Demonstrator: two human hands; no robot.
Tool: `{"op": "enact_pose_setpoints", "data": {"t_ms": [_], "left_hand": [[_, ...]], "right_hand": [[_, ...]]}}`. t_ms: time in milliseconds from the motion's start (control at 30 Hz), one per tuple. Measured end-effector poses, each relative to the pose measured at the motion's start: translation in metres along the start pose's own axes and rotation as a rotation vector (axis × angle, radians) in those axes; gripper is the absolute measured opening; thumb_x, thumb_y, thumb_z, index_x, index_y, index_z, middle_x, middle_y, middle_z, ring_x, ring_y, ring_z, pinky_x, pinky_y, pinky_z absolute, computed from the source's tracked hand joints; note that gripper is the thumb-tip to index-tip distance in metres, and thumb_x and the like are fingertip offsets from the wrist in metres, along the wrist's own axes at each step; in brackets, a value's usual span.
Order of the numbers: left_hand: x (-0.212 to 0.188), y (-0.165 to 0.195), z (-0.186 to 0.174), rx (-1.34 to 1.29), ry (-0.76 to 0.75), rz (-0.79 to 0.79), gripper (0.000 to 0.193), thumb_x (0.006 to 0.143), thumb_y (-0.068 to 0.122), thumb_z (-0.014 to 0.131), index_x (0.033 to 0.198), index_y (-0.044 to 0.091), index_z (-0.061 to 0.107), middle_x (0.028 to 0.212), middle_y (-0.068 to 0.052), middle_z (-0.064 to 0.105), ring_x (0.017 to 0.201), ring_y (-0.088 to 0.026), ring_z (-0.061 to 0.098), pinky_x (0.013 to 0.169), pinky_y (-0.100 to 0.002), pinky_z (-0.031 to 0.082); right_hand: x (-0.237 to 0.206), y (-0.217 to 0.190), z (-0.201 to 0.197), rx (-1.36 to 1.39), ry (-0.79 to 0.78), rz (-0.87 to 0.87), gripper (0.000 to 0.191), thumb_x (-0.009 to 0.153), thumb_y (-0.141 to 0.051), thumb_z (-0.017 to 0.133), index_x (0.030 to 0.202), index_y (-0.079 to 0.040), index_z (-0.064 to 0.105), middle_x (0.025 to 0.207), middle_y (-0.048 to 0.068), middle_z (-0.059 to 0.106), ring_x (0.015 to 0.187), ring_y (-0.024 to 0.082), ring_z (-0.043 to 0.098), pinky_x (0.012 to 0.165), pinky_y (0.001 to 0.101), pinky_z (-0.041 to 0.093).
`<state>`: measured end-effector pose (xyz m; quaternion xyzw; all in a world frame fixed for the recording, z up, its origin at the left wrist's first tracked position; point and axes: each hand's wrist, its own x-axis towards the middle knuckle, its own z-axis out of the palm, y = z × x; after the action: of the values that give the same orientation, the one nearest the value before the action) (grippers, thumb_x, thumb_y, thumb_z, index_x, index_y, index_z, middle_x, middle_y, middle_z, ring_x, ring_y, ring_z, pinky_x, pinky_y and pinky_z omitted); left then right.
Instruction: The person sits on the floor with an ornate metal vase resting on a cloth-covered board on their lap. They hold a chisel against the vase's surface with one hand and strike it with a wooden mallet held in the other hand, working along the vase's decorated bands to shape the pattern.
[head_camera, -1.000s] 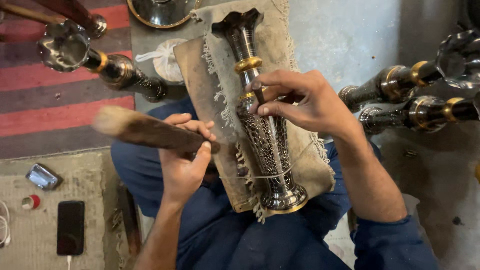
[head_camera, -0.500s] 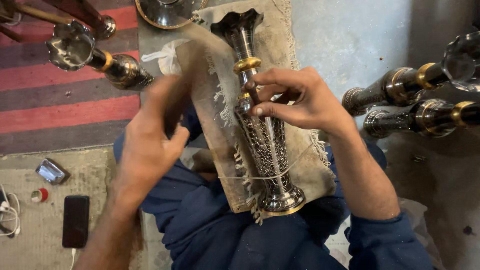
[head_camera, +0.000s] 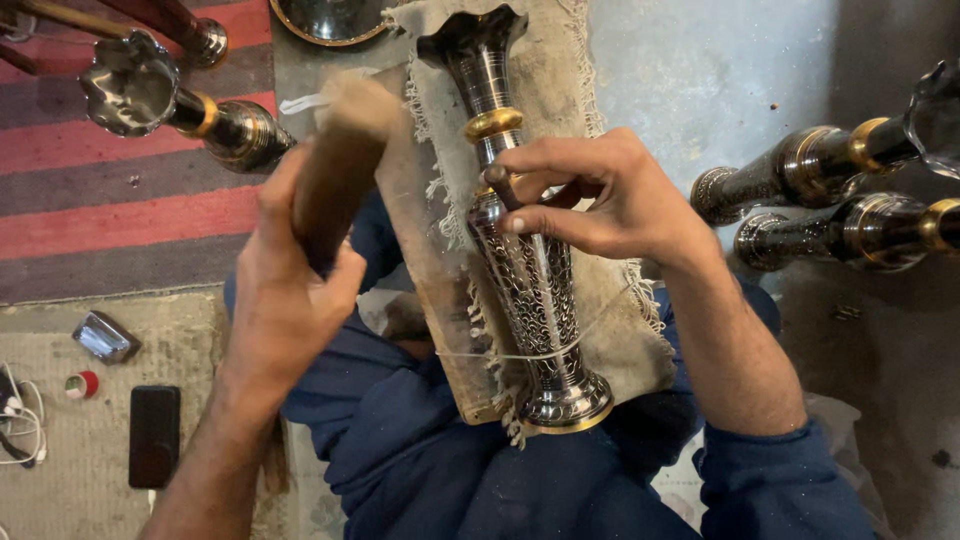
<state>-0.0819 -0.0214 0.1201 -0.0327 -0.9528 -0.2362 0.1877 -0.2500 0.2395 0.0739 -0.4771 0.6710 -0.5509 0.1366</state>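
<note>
A tall engraved metal vase (head_camera: 520, 270) with a gold band lies on a cloth-covered wooden board (head_camera: 610, 330) across my lap, tied down by a thin string. My right hand (head_camera: 590, 195) rests on the vase's neck and pinches a small chisel (head_camera: 500, 185) against the metal. My left hand (head_camera: 285, 290) grips a wooden mallet (head_camera: 340, 165), raised and blurred, left of the vase.
Similar dark vases lie at the right (head_camera: 820, 180) and upper left (head_camera: 180, 100). A striped red rug (head_camera: 110, 200) covers the floor at left. A black phone (head_camera: 155, 435), a small metal box (head_camera: 105, 337) and a white cable (head_camera: 20, 425) lie on a mat.
My left hand has swung the mallet from lying crosswise by my lap to raised and pointing away, beside the vase. My right hand keeps the chisel on the vase.
</note>
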Motion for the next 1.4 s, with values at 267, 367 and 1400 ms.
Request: {"op": "enact_pose_setpoints", "data": {"t_ms": [267, 367, 1400], "left_hand": [[-0.001, -0.004, 0.001, 0.325, -0.069, 0.016, 0.080, 0.076, -0.006, 0.076, 0.148, 0.017, 0.049, 0.103, -0.018, 0.061, 0.102, -0.042, 0.064, 0.098, -0.053, 0.052], [0.000, -0.003, 0.000, -0.245, 0.042, -0.083, 0.069, 0.091, -0.004, 0.067, 0.151, 0.014, 0.038, 0.136, -0.016, 0.060, 0.128, -0.036, 0.063, 0.107, -0.045, 0.054], [0.006, -0.013, 0.002, -0.171, -0.032, -0.248, 0.064, 0.089, -0.002, 0.071, 0.146, 0.017, 0.049, 0.109, -0.012, 0.065, 0.100, -0.033, 0.067, 0.091, -0.044, 0.056]], "right_hand": [[0.000, 0.001, 0.000, 0.035, -0.018, -0.039, 0.040, 0.092, -0.005, 0.081, 0.130, -0.003, 0.067, 0.105, 0.011, 0.079, 0.097, 0.019, 0.080, 0.085, 0.0306, 0.066], [0.001, 0.004, 0.000, 0.050, -0.030, -0.054, 0.041, 0.092, -0.006, 0.081, 0.131, -0.004, 0.067, 0.105, 0.011, 0.079, 0.097, 0.019, 0.080, 0.085, 0.0314, 0.067], [-0.005, 0.010, 0.003, 0.116, -0.043, -0.095, 0.046, 0.096, -0.002, 0.076, 0.139, -0.006, 0.062, 0.105, 0.008, 0.079, 0.097, 0.018, 0.080, 0.090, 0.0320, 0.068]]}}
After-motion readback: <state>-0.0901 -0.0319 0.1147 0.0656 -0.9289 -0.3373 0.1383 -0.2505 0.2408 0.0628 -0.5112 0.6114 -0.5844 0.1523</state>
